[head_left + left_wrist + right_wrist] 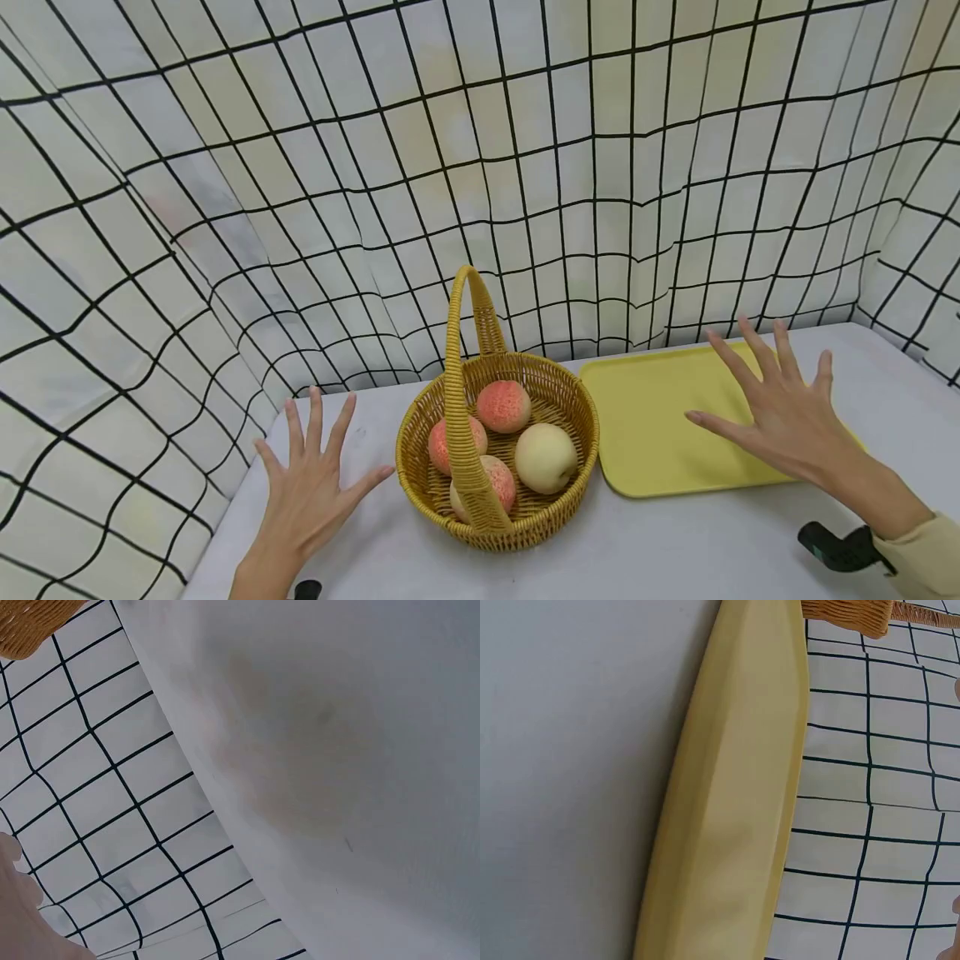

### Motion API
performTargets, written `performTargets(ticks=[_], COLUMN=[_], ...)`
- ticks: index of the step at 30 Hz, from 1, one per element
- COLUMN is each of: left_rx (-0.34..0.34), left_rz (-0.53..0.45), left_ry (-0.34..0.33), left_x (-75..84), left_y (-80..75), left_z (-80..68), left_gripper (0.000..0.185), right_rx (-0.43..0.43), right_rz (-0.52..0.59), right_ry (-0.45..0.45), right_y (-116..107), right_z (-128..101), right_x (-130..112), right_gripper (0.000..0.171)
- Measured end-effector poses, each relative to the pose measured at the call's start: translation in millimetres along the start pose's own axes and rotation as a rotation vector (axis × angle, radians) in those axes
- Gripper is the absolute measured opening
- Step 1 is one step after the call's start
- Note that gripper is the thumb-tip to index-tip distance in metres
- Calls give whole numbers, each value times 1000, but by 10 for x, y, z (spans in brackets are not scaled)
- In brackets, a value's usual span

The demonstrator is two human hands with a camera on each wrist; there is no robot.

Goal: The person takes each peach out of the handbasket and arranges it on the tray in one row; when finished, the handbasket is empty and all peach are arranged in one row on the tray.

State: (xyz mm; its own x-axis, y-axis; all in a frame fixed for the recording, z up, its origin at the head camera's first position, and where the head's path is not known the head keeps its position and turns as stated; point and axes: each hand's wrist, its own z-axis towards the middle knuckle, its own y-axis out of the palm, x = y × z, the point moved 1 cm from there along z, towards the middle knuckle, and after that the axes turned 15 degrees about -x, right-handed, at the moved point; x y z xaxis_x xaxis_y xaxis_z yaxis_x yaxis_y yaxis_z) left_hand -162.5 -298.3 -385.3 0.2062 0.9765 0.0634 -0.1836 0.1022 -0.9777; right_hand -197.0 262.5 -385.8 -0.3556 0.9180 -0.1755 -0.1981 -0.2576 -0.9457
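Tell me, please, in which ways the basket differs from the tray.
The basket is woven and golden brown; the tray looks smooth and plain yellow.
The basket is round and deep, while the tray is shallow with rounded corners.
The basket has a tall arched handle; none shows on the tray.
Both rest on the white surface.

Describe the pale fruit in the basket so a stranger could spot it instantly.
Find the woven basket with its tall handle, just left of the yellow tray. Inside, on the tray side, sits the pale fruit. Its visible surface is creamy, while its three neighbours show pinkish-red.
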Motion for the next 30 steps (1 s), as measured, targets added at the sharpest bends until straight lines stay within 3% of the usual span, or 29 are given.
performTargets(ticks=[5, 12, 19, 24, 30], left_rx=[-9, -72, -197, -277, -362], left_rz=[-48, -255, -729, -885, -1015], left_ry=[17, 13, 79, 97, 41], left_x=[30, 206, 451, 570, 590], left_y=[-23, -70, -82, -31, 80], left_z=[1, 31, 140, 234, 253], left_gripper=[105, 101, 85, 87, 98], right_rx=[15, 43, 68, -67, -308], right_rz=[11, 81, 173, 279, 324], right_ry=[-21, -135, -366, -472, -560], right_y=[-44, -105, -228, -265, -161], right_z=[62, 221, 521, 684, 797], right_x=[-78, -379, -812, -1145, -1448], right_gripper=[106, 98, 88, 78, 66])
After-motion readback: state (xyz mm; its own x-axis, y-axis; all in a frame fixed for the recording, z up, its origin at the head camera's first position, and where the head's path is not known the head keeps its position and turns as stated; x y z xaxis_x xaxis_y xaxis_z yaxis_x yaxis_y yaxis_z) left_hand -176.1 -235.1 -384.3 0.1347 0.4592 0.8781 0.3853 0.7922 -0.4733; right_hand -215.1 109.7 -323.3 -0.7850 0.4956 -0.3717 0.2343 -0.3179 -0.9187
